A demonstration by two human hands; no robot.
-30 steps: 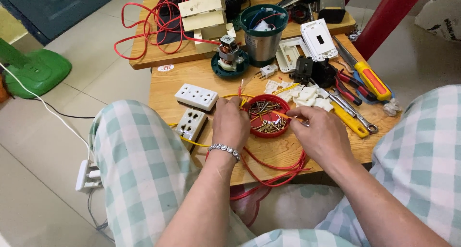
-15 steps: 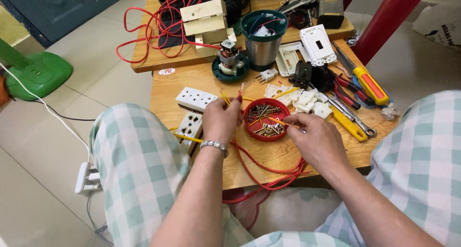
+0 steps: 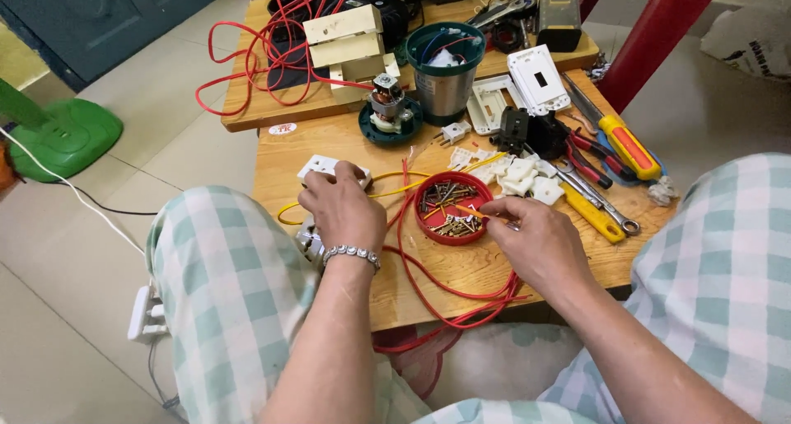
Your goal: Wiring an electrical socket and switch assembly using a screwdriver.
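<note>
My left hand [image 3: 342,208] rests on a white socket plate [image 3: 323,166] at the left of the low wooden table [image 3: 461,267], fingers curled over its edge. A silver bracelet sits on that wrist. My right hand [image 3: 535,241] pinches a thin orange-tipped piece [image 3: 474,213], whose tip points into a round red dish of screws [image 3: 449,208] between my hands. A yellow wire [image 3: 387,195] and red wires [image 3: 428,276] run across the table under and around both hands. What lies beneath my left palm is hidden.
White plastic parts [image 3: 519,173], a spanner [image 3: 600,200], a yellow knife [image 3: 592,214], pliers [image 3: 587,156] and a yellow-handled screwdriver [image 3: 630,148] lie right. Behind stand a green-rimmed metal cup [image 3: 445,74] and a small motor [image 3: 387,109]. A power strip [image 3: 147,313] lies on the floor.
My left hand has moved left, away from the red dish and the yellow wire, onto the white socket plate. My right hand stays beside the dish.
</note>
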